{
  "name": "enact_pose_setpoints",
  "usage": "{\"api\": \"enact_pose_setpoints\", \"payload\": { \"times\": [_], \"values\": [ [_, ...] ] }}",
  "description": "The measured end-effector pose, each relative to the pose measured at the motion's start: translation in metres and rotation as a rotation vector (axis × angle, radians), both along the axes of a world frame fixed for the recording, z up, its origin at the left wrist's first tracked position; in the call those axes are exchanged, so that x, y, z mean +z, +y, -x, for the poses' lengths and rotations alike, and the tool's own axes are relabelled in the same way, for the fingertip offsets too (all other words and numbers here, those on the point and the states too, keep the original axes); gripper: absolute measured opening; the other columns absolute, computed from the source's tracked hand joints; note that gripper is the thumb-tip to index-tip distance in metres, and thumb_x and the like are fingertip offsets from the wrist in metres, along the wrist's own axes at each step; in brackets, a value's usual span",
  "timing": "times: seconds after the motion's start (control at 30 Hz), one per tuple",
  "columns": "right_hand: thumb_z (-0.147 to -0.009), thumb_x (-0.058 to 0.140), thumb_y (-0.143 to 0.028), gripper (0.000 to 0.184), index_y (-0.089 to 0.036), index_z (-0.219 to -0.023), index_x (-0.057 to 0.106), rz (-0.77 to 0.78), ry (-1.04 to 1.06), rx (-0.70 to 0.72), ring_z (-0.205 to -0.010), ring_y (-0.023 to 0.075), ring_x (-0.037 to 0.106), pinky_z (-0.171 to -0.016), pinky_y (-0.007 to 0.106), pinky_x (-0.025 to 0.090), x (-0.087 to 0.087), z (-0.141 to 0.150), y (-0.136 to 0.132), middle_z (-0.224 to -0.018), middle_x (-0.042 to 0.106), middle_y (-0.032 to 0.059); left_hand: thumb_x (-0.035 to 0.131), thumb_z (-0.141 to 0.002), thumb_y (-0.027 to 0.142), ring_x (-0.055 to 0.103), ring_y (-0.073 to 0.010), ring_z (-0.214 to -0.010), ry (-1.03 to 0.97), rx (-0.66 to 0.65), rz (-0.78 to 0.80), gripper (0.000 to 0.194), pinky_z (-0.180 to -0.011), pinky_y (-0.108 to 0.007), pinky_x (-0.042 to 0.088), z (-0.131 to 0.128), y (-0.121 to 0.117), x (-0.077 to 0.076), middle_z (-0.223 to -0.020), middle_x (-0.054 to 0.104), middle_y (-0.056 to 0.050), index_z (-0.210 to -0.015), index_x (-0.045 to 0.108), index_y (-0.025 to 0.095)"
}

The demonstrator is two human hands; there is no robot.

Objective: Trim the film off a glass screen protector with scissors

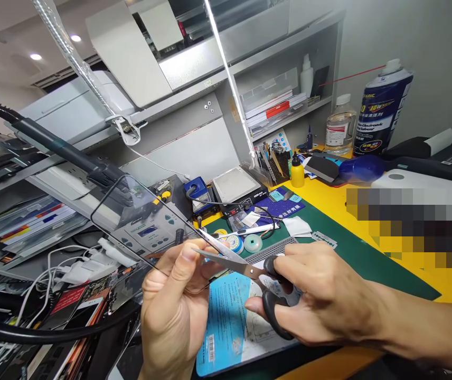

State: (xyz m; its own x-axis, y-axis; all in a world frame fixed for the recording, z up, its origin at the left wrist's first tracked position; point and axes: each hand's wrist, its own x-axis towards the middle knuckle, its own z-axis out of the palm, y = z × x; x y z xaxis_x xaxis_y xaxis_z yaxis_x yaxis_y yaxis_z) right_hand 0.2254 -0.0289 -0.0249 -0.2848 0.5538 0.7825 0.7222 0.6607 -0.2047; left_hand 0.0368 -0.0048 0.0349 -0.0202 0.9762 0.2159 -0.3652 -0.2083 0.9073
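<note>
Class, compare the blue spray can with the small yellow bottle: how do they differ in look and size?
The spray can is much larger than the yellow bottle. The can is dark blue with a white top; the bottle is yellow with a black top. Both stand upright.

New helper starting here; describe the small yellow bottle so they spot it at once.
On the yellow worktop, find the flat green mat. Past its far edge, beside the black tweezer holder, stands the small yellow bottle with a black cap. No neighbouring bottle is yellow.
</note>
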Motion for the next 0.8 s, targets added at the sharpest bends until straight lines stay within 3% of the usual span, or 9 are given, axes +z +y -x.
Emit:
{"api": "enact_pose_setpoints", "payload": {
  "times": [0.43, 0.8],
  "values": [
    [-0.095, 0.057, -0.045, 0.044, -0.021, -0.058, 0.052, -0.036, -0.028, -0.014, -0.046, 0.0145, 0.038, -0.048, 0.033, 0.024, -0.0012, 0.0009, -0.0007, -0.049, 0.046, -0.0011, 0.085, -0.073, 0.029, 0.074, -0.0155, -0.067, -0.007, 0.003, -0.004, 0.012, -0.067, -0.022, 0.061, 0.0016, 0.0017, -0.0036, -0.073, 0.079, -0.004, -0.077, 0.081, 0.018],
    [-0.099, 0.054, -0.042, 0.048, -0.017, -0.058, 0.058, -0.06, -0.043, 0.013, -0.045, 0.0156, 0.039, -0.048, 0.034, 0.026, 0.0005, 0.0002, 0.0007, -0.048, 0.048, 0.0009, 0.084, -0.075, 0.029, 0.077, -0.0197, -0.068, -0.037, -0.041, -0.01, 0.011, -0.067, -0.024, 0.064, -0.001, 0.0006, -0.0025, -0.076, 0.081, -0.004, -0.077, 0.082, 0.019]
  ]
}}
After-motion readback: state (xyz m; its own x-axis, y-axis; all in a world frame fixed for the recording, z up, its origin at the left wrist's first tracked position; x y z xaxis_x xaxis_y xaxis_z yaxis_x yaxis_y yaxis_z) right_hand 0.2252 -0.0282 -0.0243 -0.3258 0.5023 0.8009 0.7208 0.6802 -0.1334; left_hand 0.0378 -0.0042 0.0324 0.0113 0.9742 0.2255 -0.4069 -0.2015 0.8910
